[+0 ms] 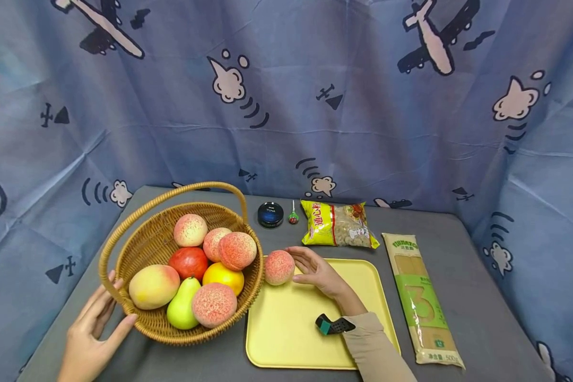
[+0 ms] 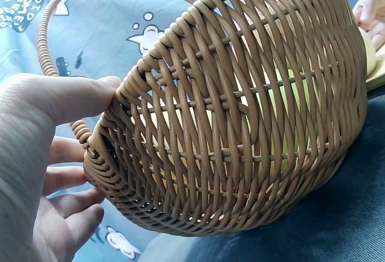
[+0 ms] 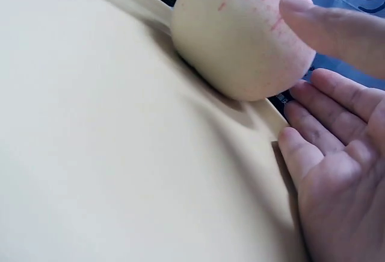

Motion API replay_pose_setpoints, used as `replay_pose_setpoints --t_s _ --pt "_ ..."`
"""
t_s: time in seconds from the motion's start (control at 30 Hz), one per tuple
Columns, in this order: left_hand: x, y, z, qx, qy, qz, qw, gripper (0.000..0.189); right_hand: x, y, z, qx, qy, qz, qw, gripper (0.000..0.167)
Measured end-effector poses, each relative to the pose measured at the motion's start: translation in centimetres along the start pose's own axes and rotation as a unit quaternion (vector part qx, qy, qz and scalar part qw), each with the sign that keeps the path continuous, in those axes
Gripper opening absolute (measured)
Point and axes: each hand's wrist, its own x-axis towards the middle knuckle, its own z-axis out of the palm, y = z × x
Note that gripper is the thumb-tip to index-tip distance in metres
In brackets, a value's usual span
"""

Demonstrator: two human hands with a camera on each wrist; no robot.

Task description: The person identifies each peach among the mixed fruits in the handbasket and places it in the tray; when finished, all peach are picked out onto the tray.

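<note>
A wicker basket with a tall hoop handle stands on the left, tilted so that the fruit inside shows. My left hand grips its left rim, thumb on one side and fingers on the other, as the left wrist view shows. In the basket lie several peaches, a mango, a pear, a red fruit and an orange-yellow fruit. One more peach sits at the back left corner of the yellow tray. Around its right side my right hand is spread, fingers loose.
Behind the tray lie a dark tuna tin, a small lollipop and a yellow snack bag. A long noodle pack lies right of the tray. A blue patterned curtain encloses the grey table at the back and sides.
</note>
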Motion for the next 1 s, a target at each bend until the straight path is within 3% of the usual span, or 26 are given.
replay_pose_setpoints --t_s 0.23,0.43,0.77,1.0 --pt "0.0 0.1 0.0 0.006 -0.002 -0.007 1.0 0.069 -0.3 -0.6 -0.1 -0.011 0.008 -0.007 0.9999 0.069" --pt "0.1 0.1 0.0 0.004 -0.001 -0.003 1.0 0.069 0.3 -2.9 0.5 -0.044 0.012 -0.031 0.9985 0.067" --pt "0.2 -0.1 -0.1 -0.002 -0.002 0.011 0.9999 0.07 3.1 -9.0 3.3 -0.107 -0.067 -0.1 0.9869 0.063" --pt "0.0 0.0 -0.1 0.009 -0.008 0.006 0.9999 0.069 6.2 -11.4 5.7 -0.183 -0.117 -0.08 0.9729 0.064"
